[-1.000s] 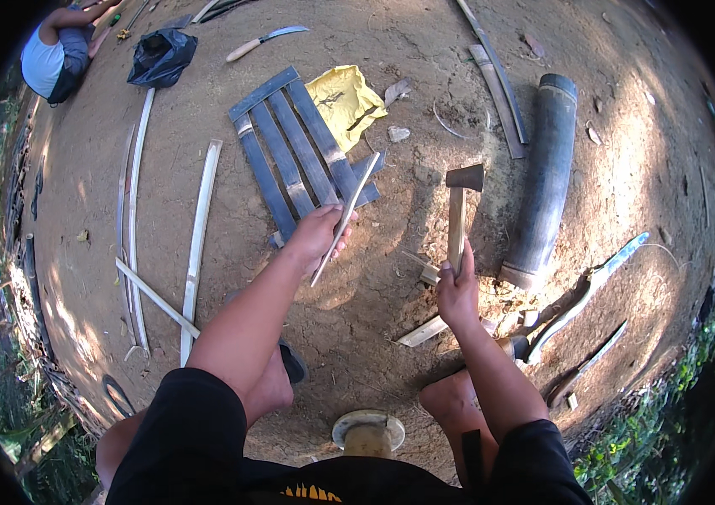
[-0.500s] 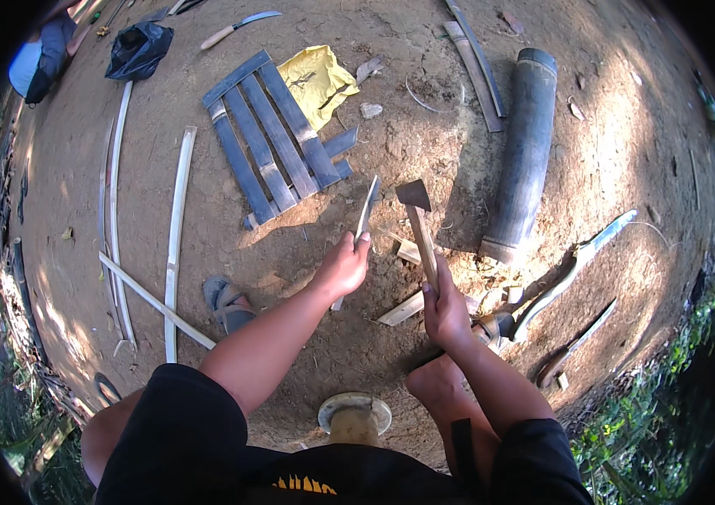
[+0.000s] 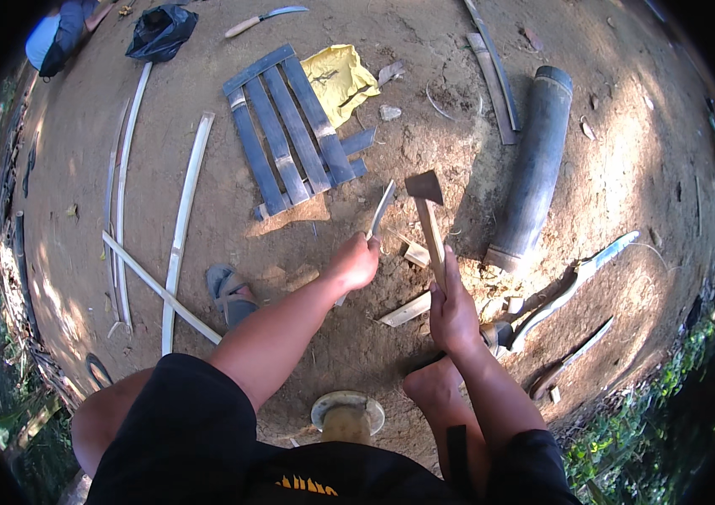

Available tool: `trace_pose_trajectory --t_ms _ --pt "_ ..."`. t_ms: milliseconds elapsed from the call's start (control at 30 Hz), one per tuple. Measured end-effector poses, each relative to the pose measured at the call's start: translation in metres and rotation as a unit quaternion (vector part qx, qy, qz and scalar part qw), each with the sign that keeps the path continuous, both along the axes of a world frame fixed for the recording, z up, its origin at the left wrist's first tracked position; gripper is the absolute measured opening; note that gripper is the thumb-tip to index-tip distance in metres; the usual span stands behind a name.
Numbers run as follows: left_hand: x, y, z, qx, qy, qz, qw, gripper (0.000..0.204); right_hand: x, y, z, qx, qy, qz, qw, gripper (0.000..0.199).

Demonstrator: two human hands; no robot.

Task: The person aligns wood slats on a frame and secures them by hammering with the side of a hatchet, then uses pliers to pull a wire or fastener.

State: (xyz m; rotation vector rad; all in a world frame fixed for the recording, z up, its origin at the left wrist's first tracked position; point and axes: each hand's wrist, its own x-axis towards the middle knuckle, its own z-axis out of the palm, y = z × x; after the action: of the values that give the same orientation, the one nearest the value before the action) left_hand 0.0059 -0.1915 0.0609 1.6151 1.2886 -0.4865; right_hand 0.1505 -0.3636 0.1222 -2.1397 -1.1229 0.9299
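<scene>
My left hand (image 3: pixel 356 261) is closed round a short, narrow bamboo strip (image 3: pixel 383 204), dark on one face and pale along its edge. The strip's upper end slants up past my fist, and a bit of its lower end shows beneath. In my right hand (image 3: pixel 453 310) is the wooden handle of a hatchet (image 3: pixel 431 227). Its dark, flared blade is raised, near the strip's tip but apart from it. On the ground below my hands lie a small wood block (image 3: pixel 416 254) and a pale split piece (image 3: pixel 405 310).
Ahead lies a slatted bamboo panel (image 3: pixel 292 126) beside a yellow sheet (image 3: pixel 340 82). A thick bamboo pole section (image 3: pixel 534 164) lies to the right, with two large knives (image 3: pixel 580 273) nearer me. Long pale strips (image 3: pixel 182 227) lie left. Another person (image 3: pixel 63 38) shows far left.
The view has shifted a little, so the ground things sit farther right. Both hands keep their hold. The strip in my left hand leans slightly more to the right.
</scene>
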Motion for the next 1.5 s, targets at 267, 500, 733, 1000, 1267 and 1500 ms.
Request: trace_pose_trajectory --t_ms 267,500,733,1000,1267,1500 --pt "0.001 0.001 -0.009 0.012 -0.006 -0.013 1.0 0.051 0.013 0.019 0.011 -0.162 0.063 0.022 0.985 0.071" --pt "-0.002 0.007 -0.001 -0.083 0.011 0.021 0.996 0.055 0.008 0.022 0.019 0.015 0.092 -0.081 0.992 0.066" --pt "-0.029 0.053 0.013 -0.128 -0.127 0.092 0.979 0.067 0.013 -0.008 -0.013 -0.059 0.164 -0.153 0.973 0.068" --pt "-0.064 0.16 0.019 0.295 -0.126 -0.132 0.938 0.063 -0.005 0.001 -0.031 -0.039 0.241 -0.175 0.954 0.067" --pt "-0.065 0.174 -0.002 0.31 -0.06 -0.202 0.927 0.051 -0.023 0.016 -0.034 -0.047 0.291 -0.162 0.942 0.068" --pt "-0.074 0.169 -0.019 0.37 -0.086 -0.18 0.907 0.05 -0.027 0.018 -0.04 -0.056 0.309 -0.171 0.934 0.07"
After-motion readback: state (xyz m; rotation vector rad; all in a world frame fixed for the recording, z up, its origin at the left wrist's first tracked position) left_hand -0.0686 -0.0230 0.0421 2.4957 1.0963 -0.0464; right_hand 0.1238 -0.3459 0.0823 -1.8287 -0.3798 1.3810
